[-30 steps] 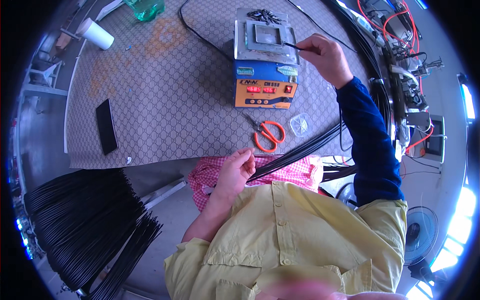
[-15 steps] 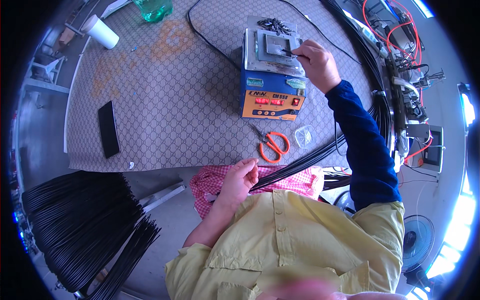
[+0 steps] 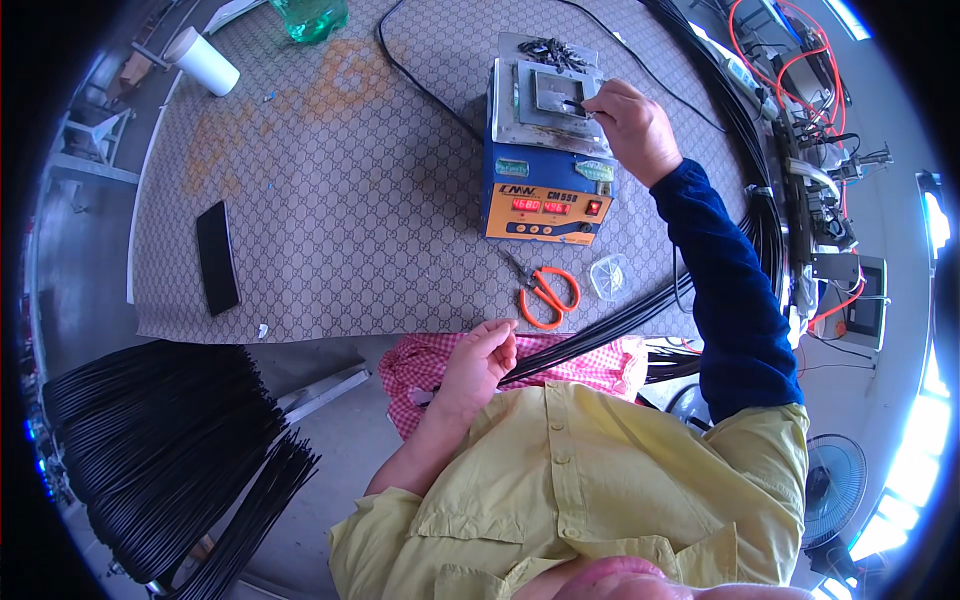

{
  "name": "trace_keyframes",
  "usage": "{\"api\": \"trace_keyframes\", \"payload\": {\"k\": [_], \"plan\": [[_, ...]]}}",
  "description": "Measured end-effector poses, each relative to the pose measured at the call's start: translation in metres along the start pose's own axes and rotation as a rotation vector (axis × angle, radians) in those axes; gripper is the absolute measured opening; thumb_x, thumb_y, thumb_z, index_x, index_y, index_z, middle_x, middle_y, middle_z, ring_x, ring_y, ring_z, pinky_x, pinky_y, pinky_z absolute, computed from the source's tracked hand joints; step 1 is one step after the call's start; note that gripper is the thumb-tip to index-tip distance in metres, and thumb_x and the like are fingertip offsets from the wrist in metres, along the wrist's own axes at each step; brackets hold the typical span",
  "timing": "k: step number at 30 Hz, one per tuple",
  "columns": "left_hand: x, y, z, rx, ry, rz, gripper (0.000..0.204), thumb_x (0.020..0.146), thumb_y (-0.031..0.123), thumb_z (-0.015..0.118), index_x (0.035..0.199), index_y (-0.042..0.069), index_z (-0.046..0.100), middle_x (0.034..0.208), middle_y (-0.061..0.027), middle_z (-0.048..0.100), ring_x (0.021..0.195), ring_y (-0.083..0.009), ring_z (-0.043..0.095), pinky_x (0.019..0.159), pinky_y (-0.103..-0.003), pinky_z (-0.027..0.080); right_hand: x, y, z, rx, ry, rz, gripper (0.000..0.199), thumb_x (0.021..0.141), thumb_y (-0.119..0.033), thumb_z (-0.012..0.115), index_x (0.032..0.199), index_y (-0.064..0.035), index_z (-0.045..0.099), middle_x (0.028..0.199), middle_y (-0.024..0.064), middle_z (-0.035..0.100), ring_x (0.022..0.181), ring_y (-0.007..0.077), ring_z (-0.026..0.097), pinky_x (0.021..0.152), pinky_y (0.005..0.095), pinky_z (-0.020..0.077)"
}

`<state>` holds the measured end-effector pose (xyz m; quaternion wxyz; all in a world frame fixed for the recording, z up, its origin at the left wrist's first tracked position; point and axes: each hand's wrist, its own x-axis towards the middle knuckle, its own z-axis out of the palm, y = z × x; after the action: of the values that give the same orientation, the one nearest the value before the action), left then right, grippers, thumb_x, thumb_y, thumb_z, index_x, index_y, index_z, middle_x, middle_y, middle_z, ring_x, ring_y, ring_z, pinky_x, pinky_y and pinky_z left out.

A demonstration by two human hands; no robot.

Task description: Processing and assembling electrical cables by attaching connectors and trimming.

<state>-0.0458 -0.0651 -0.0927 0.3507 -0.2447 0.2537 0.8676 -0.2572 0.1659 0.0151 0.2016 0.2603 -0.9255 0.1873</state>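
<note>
My right hand (image 3: 632, 122) is closed in a pinch at the blue solder pot (image 3: 540, 180). From its fingertips a thin dark piece (image 3: 573, 104) reaches over the square silvery well (image 3: 556, 92); its kind is unclear. At the table's front edge my left hand (image 3: 482, 362) is closed, thumb against curled fingers, palm partly upward. Whatever lies in its fingers is hidden. Beside it runs a bundle of black cables (image 3: 600, 328). Orange-handled scissors (image 3: 545, 297) lie between that hand and the pot, with a small clear plastic dish (image 3: 609, 277) to their right.
Dark scraps (image 3: 553, 53) are heaped behind the well. A black phone (image 3: 218, 258), a white cup (image 3: 202, 62) and a green bottle (image 3: 311, 18) stand or lie on the table's left half. Many black cables (image 3: 160, 440) hang at lower left. A fan (image 3: 835, 485) stands at lower right.
The dark piece and my right hand stay over the well almost unmoved. My left hand keeps its place. The view has shifted very slightly.
</note>
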Motion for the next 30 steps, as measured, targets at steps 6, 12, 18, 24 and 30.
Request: {"api": "trace_keyframes", "payload": {"k": [6, 12, 18, 24, 30], "plan": [[0.001, -0.001, -0.001, 0.004, 0.011, -0.004, 0.013, 0.085, 0.010, 0.049, 0.093, 0.003, 0.054, 0.072, -0.0012, 0.051, 0.062, -0.0100, 0.048, 0.057, -0.023, 0.040, 0.006, 0.000, -0.007, -0.027, -0.024, -0.030, 0.010, 0.070, 0.000, 0.055, 0.077, -0.0038, 0.060, 0.079, 0.0080, 0.055, 0.071, 0.0278, 0.056, 0.063, 0.0345, 0.0461], [0.000, 0.001, 0.002, 0.004, 0.017, -0.008, 0.013, 0.085, 0.010, 0.048, 0.093, 0.002, 0.055, 0.072, -0.0009, 0.051, 0.062, -0.0094, 0.047, 0.057, -0.022, 0.040, 0.016, 0.006, -0.011, -0.086, -0.114, -0.086, 0.017, 0.067, 0.006, 0.051, 0.077, -0.0042, 0.060, 0.078, 0.0073, 0.053, 0.072, 0.0276, 0.055, 0.064, 0.0345, 0.0454], [-0.001, 0.001, 0.002, 0.004, 0.013, -0.008, 0.013, 0.085, 0.010, 0.049, 0.093, 0.002, 0.055, 0.071, -0.0005, 0.051, 0.061, -0.0090, 0.047, 0.056, -0.021, 0.039, 0.021, 0.008, -0.007, -0.135, -0.173, -0.116, 0.023, 0.063, 0.009, 0.047, 0.077, -0.0049, 0.059, 0.078, 0.0072, 0.052, 0.073, 0.0274, 0.055, 0.065, 0.0349, 0.0448], [0.000, 0.002, 0.002, 0.006, 0.017, -0.013, 0.013, 0.084, 0.010, 0.049, 0.093, 0.002, 0.055, 0.071, -0.0003, 0.050, 0.061, -0.0088, 0.047, 0.055, -0.021, 0.039, 0.021, 0.008, -0.010, -0.135, -0.158, -0.098, 0.017, 0.068, 0.005, 0.050, 0.078, -0.0047, 0.060, 0.078, 0.0070, 0.053, 0.072, 0.0271, 0.055, 0.065, 0.0342, 0.0450], [0.001, 0.001, 0.001, 0.002, 0.015, -0.012, 0.013, 0.084, 0.010, 0.049, 0.093, 0.002, 0.054, 0.071, -0.0005, 0.050, 0.061, -0.0091, 0.047, 0.056, -0.021, 0.038, 0.020, 0.006, -0.021, -0.112, -0.167, -0.065, 0.008, 0.073, -0.003, 0.055, 0.079, -0.0042, 0.060, 0.077, 0.0079, 0.055, 0.071, 0.0267, 0.056, 0.065, 0.0338, 0.0452]]}}
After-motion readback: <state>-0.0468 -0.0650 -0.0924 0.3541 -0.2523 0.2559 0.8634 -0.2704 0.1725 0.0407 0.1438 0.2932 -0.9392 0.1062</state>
